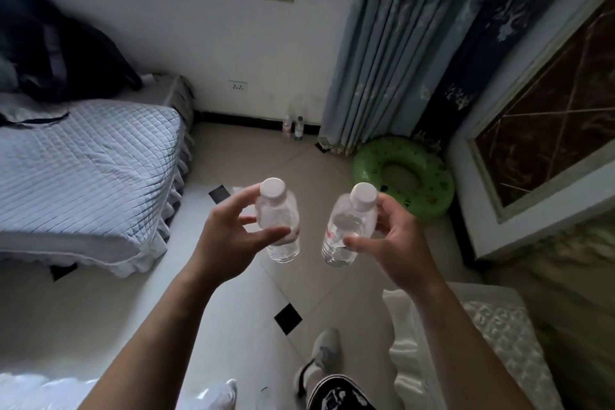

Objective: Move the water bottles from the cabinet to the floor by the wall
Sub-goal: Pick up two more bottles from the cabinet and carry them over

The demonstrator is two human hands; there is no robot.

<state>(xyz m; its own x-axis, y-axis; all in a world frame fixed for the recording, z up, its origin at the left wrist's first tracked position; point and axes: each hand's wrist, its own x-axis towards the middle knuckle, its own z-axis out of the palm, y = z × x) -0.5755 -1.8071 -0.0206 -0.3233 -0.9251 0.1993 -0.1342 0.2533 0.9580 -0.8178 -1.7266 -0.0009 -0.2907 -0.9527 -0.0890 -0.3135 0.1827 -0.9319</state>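
Left hand (229,233) gripping one water bottle (279,220), right hand (396,243) gripping another bottle (346,230), both upright

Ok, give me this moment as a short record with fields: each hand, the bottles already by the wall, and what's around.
left hand: grips left bottle, clear, white cap
right hand: grips right bottle, clear, white cap
already placed: pink-labelled bottle and green-capped bottle standing on floor by wall, left of curtain
around: green swim ring at right, bed at left
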